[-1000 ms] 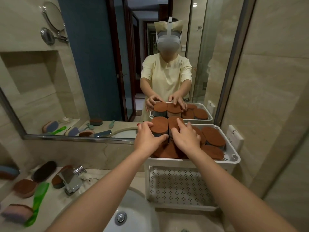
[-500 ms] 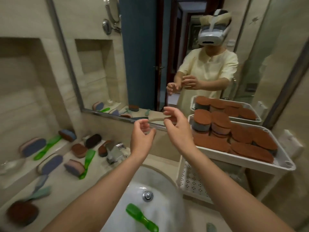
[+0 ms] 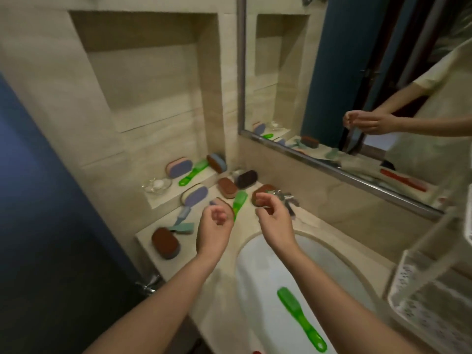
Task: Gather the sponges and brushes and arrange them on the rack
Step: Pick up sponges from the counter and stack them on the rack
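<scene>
Sponges and brushes lie scattered at the left of our view, none of them in our hands. The worktop (image 3: 329, 227), the largest surface, carries the white sink (image 3: 260, 272), and part of the white perforated rack (image 3: 431, 305) shows at the right edge. In the sink lies a green brush (image 3: 301, 318). On the worktop's near left corner sits a brown sponge (image 3: 165, 242), with a teal brush (image 3: 181, 226) just beside it. Further back lie a purple-faced sponge (image 3: 195, 195), another brown sponge (image 3: 227, 187), a dark sponge (image 3: 246, 178) and a second green brush (image 3: 239, 201). On the ledge of the wall niche (image 3: 143, 72) rest a pink-and-purple sponge (image 3: 178, 166), a third green brush (image 3: 193, 172) and a small glass dish (image 3: 156, 185). Our left hand (image 3: 214, 232) and right hand (image 3: 274, 221) hover above the worktop, near each other; each grip is loosely curled around nothing.
</scene>
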